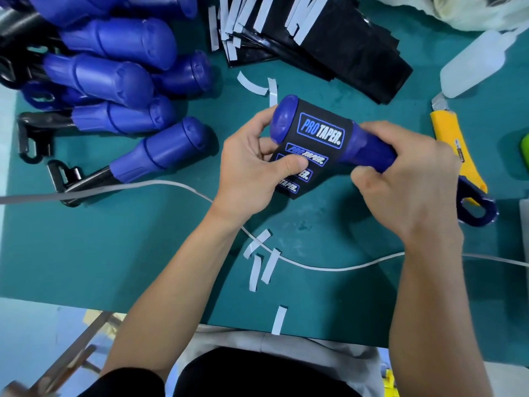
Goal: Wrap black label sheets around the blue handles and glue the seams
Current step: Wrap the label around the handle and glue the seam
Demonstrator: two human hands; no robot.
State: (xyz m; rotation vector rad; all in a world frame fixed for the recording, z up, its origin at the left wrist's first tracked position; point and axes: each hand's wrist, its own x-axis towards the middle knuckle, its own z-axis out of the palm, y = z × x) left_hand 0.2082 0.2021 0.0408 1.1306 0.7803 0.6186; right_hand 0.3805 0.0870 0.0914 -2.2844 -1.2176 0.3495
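At the centre of the green worktop point(114, 253), the blue handle point(284, 117) is held just above the surface, lying crosswise with its fat capped end toward 10 o'clock. A black label sheet point(317, 138) printed "PRO TAPER" sits around its thick part, with a loose flap hanging toward 6 o'clock. The left grip point(252, 167) clasps the capped end, its thumb pressing on the flap. The right grip point(409, 179) is wrapped round the handle's narrow end. A pile of bare blue handles point(114, 75) lies at 10 o'clock, and a stack of black sheets point(329, 47) at 12 to 1 o'clock. A clear squeeze bottle point(475, 64) lies at 2 o'clock and a yellow utility knife point(455, 150) at 3 o'clock. White backing strips point(264, 267) and a white cable point(329, 267) lie at 6 o'clock.
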